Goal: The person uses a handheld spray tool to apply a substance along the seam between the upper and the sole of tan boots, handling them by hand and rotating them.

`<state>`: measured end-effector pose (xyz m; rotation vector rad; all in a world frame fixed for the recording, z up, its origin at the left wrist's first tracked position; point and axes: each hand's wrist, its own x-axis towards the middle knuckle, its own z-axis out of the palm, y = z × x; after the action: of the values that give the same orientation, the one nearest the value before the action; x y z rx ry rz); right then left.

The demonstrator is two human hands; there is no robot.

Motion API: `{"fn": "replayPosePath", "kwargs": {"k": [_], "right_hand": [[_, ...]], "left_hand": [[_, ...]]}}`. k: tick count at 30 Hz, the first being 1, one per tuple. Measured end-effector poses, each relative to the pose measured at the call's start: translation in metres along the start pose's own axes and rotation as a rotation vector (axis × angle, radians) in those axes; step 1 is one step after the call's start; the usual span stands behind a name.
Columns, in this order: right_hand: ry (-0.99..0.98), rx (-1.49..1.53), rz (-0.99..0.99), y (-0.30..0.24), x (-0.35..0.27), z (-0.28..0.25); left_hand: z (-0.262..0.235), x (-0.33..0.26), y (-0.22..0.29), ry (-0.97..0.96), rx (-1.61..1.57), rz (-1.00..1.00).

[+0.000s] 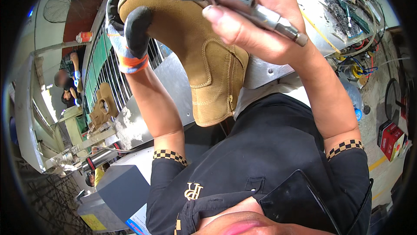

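Observation:
A tan suede ankle boot (186, 39) with a side zipper hangs over the work surface, its toe at the upper left and its shaft opening down toward my chest. My left hand (132, 39), in a grey-and-orange work glove with dark coated fingers, is wrapped round the toe end. My bare right hand (260, 22) is closed on a silver metal hand tool (271, 17) with a tubular handle and a fitting at its rear. The tool's front end lies at the boot's sole edge near the toe; whether its tip touches is hidden.
Beneath the boot is a metal worktable (269, 72). A green-edged rack of bars (102, 56) stands left, with more tan boots (104, 100) beyond. A person (71, 78) works at far left. Tools and dark debris (347, 9) lie upper right; a red box (391, 139) is on the floor.

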<state>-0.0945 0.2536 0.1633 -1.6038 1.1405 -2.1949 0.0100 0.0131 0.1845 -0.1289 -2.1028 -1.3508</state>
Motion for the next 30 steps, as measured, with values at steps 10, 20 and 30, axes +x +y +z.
{"fn": "replayPosePath", "kwargs": {"k": [10, 20, 30], "right_hand": [[0.201, 0.017, 0.315, 0.029, -0.065, 0.010], [0.198, -0.013, 0.426, 0.034, -0.115, 0.022], [0.213, -0.005, 0.470, 0.037, -0.141, 0.020]], "left_hand": [[-0.010, 0.020, -0.023, -0.443, -0.601, -0.153], [-0.023, 0.008, -0.057, -0.441, -0.532, -0.272], [-0.035, 0.005, -0.067, -0.331, -0.612, -0.283]]}}
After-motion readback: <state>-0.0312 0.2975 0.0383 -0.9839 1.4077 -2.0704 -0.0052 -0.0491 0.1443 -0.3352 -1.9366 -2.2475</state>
